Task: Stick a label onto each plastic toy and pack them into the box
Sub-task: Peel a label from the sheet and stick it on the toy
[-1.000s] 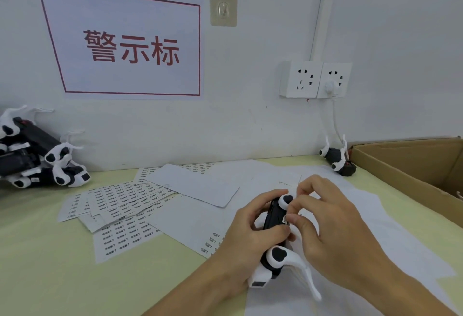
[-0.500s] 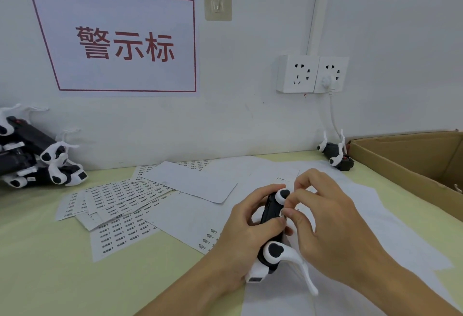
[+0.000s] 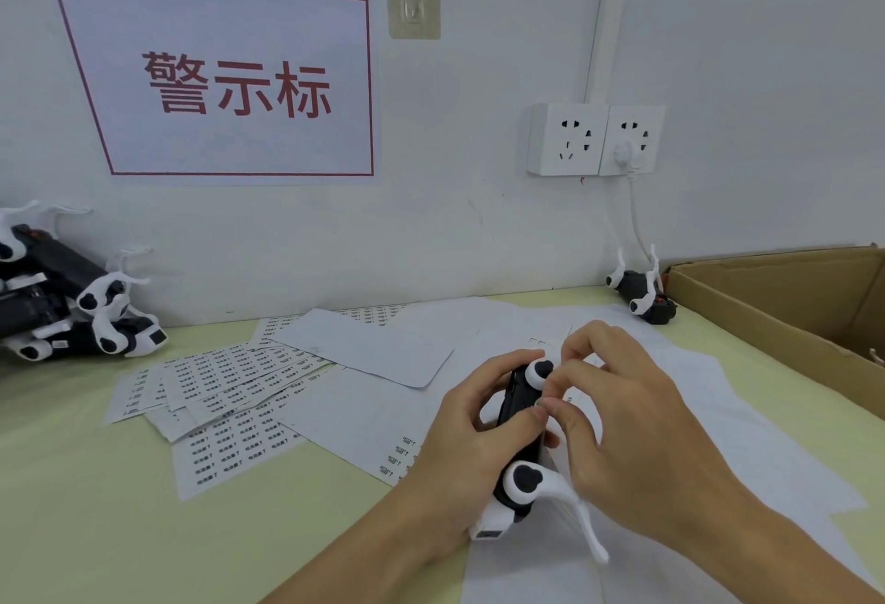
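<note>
Black-and-white plastic toy (image 3: 519, 431) held just above the white backing sheets (image 3: 364, 412), near side of the cardboard box (image 3: 766, 302), well short of its rim. Left hand (image 3: 459, 440) curled round the toy's dark body, thumb lying across the top, probably steadying the flat face for labelling. Right hand (image 3: 627, 436) bent over the same body, forefinger and thumb tips pressed at the middle beside the left thumb; looks like a small label being rubbed down, though the label itself hidden under the fingertips, cannot tell. White prong of the toy pointing down and toward the wearer, clear of both palms. Printed label sheets (image 3: 225, 393) fanned out left of the box, within easy reach. Pile of toys (image 3: 72, 311) far left against the wall, likely awaiting labels. One toy (image 3: 641, 292) lying just beside the box's near corner, apart from the held one.
</note>
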The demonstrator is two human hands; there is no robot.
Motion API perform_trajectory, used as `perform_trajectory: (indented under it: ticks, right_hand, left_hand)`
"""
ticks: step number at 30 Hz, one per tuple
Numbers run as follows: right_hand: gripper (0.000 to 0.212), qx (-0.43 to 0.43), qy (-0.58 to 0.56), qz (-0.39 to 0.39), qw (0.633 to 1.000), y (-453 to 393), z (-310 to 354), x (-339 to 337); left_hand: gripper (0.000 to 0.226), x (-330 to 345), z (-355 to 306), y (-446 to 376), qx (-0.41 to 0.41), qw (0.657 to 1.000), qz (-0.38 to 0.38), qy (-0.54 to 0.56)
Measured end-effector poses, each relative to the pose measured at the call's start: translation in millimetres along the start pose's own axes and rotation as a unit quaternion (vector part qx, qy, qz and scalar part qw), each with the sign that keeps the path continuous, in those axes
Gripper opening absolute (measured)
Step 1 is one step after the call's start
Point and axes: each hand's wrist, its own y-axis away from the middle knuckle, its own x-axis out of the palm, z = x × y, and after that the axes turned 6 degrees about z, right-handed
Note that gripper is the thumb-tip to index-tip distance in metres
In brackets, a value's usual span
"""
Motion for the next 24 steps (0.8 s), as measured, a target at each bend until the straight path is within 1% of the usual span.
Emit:
perform_trajectory:
  ticks: [10, 18, 24]
  right_hand:
    - [0.021, 0.009, 0.015, -0.007, 1.0, -1.2, 0.8, -0.3]
    - [0.027, 0.004, 0.043, -0.049, 0.998, -1.5, 6.8, -1.3]
    - [0.025, 0.027, 0.034, -0.046, 0.998, -0.7, 7.4, -1.5]
  left_hand:
    - [0.034, -0.6, 1.5, -1.0, 0.003, 1.0, -0.001, -0.007]
    - [0.037, 0.2, 3.2, -2.7, 0.009, 1.0, -0.001, -0.012]
    - [0.039, 0.1, 2.4, -2.3, 0.009, 1.0, 0.003, -0.017]
